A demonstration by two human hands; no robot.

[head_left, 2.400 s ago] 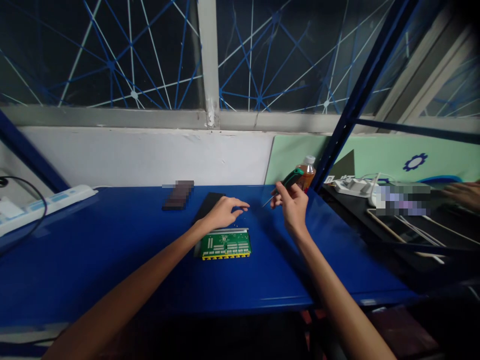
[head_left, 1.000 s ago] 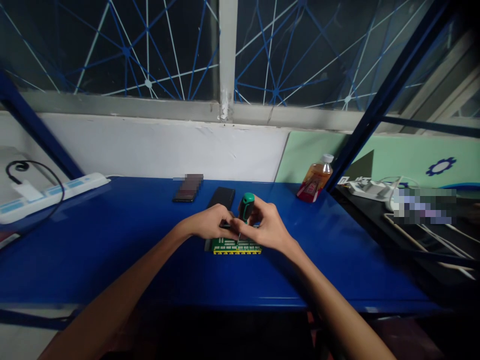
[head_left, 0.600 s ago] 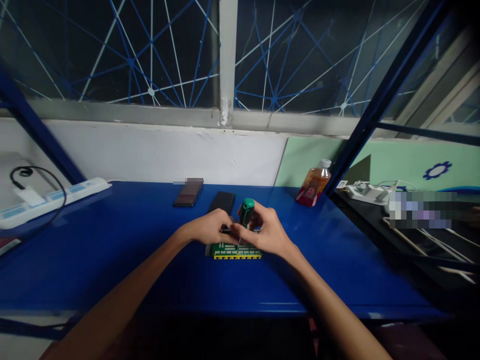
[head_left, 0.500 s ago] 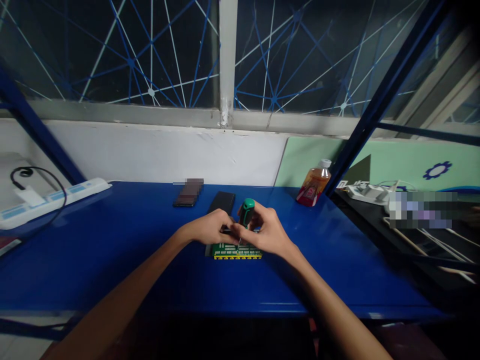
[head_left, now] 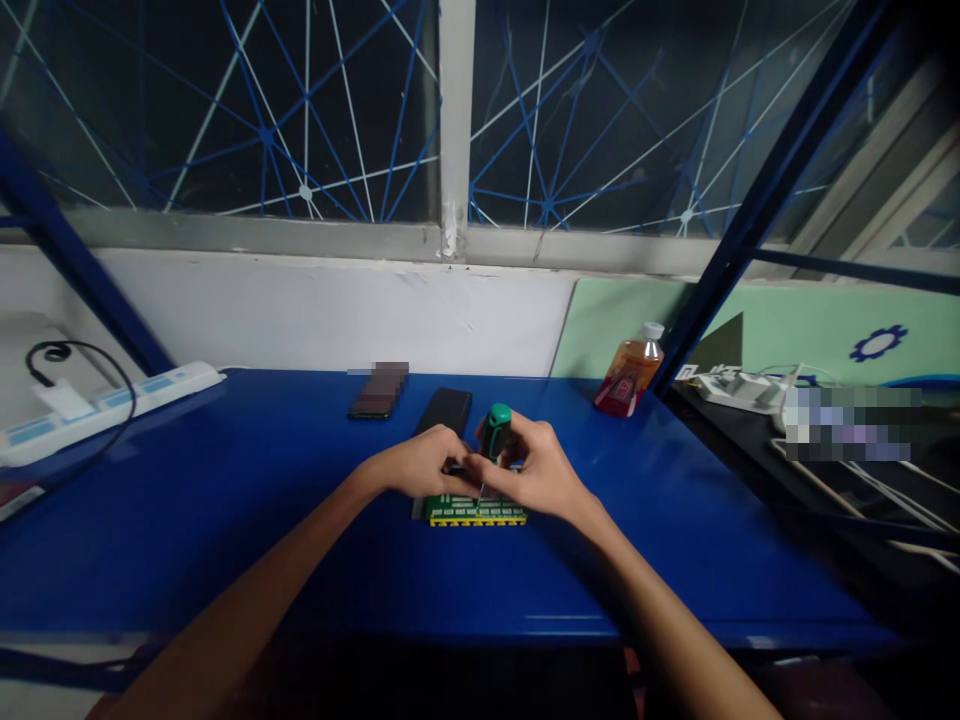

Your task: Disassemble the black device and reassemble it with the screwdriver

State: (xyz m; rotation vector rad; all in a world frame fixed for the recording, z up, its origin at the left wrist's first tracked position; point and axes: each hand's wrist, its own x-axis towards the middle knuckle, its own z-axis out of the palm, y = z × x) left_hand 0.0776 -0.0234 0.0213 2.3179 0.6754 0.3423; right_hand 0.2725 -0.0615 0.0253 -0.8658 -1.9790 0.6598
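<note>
A screwdriver (head_left: 496, 432) with a green and black handle stands nearly upright in my right hand (head_left: 541, 465), whose fingers are wrapped round it. Its thin shaft points down at a green circuit board (head_left: 457, 508) with a yellow front edge, lying on the blue table. Beside the shaft, my left hand (head_left: 426, 460) is closed, its thumb and fingertips drawn together over the board. What those fingertips pinch, if anything, is hidden. Both hands cover the rear part of the board.
Behind the hands lies a black phone-like slab (head_left: 445, 412), and a second dark one (head_left: 373, 392) is farther left. A bottle (head_left: 630, 370) with a white cap stands at the back right. At left runs a white power strip (head_left: 112, 412) with a black cable. Blue frame posts rise on both sides.
The whole scene sits slightly lower in the picture. Both hands and the screwdriver keep almost the same pose over the board.
</note>
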